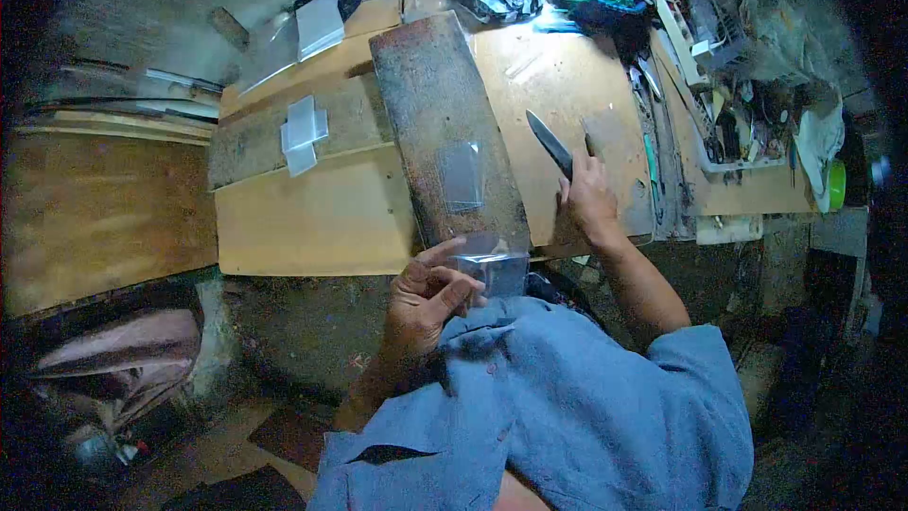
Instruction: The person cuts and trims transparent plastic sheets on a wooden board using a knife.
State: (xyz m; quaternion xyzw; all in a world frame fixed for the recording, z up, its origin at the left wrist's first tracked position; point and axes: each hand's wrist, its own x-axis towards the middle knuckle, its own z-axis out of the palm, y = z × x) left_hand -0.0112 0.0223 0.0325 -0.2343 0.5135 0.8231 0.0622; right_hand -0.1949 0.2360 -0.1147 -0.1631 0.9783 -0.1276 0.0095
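One left hand (427,291) curled by clear sheet (503,274) | right hand (591,197) grips knife (550,145)

Blue shirt (605,407) — creased, short sleeves (702,360) — with a dark slit (390,454) in front.

Left hand (426,298) curled, right hand (591,197) gripping.

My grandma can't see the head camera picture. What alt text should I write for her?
A person's right hand grips a knife over a wooden table, while the left hand is at a clear sheet by the near end of a long, worn board. Pale sheets lie crossed to the left; a cluttered white tray sits on the right.
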